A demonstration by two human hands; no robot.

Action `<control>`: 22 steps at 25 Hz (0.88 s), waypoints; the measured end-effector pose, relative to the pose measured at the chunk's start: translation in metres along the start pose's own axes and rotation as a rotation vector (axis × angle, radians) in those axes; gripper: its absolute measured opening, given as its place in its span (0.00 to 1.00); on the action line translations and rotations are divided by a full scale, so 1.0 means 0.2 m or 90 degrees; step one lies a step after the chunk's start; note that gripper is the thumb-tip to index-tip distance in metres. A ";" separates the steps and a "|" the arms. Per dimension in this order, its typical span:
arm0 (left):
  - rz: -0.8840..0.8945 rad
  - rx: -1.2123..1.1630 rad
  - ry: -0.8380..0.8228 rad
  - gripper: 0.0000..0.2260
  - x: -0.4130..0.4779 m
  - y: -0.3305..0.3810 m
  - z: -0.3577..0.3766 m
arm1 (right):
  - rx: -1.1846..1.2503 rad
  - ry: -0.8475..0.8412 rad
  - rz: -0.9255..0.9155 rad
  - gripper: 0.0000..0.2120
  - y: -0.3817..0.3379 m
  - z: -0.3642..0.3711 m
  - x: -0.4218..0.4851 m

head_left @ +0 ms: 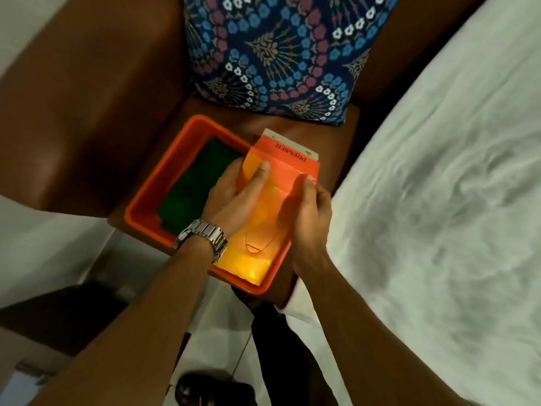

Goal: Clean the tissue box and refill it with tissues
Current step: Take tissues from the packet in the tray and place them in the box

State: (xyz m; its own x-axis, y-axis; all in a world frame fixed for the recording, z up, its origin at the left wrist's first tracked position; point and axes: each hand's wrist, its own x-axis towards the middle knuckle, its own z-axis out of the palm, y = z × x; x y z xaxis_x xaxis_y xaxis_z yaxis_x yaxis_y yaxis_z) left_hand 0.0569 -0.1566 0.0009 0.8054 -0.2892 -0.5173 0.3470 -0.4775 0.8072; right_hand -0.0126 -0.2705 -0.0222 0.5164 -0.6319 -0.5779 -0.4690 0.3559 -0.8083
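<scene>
An orange cardboard tissue box point(285, 167) printed "PREMIER" lies across the right part of an orange plastic tray point(152, 186) on a brown chair seat. My left hand point(234, 197), with a metal watch on the wrist, presses on the box's left side with the thumb on top. My right hand point(310, 218) grips the box's right edge. The far end flap stands open and shows white tissue point(292, 142) inside. A dark green cloth point(190, 189) lies in the tray's left half.
The brown leather chair point(87, 112) holds a blue floral cushion point(281, 54) behind the tray. A bed with a white sheet point(439, 215) runs along the right. A dark sandal point(210, 388) and white floor tiles show below.
</scene>
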 end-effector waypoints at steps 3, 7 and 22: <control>0.052 -0.050 0.008 0.24 -0.14 0.07 -0.06 | 0.053 0.004 -0.023 0.20 -0.07 -0.04 -0.03; 0.086 0.009 0.001 0.25 -0.29 0.14 -0.14 | 0.011 -0.056 -0.053 0.09 -0.16 -0.11 -0.09; 0.058 0.028 0.045 0.15 -0.25 0.18 -0.29 | -0.135 -0.210 -0.120 0.22 -0.29 -0.18 -0.14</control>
State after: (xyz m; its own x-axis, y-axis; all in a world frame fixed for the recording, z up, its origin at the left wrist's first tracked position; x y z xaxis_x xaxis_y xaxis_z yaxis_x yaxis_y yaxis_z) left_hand 0.0577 -0.1107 0.0722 0.8653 -0.2747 -0.4194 0.2501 -0.4886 0.8359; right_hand -0.0261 -0.2982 0.0452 0.7925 -0.4062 -0.4548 -0.4629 0.0847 -0.8823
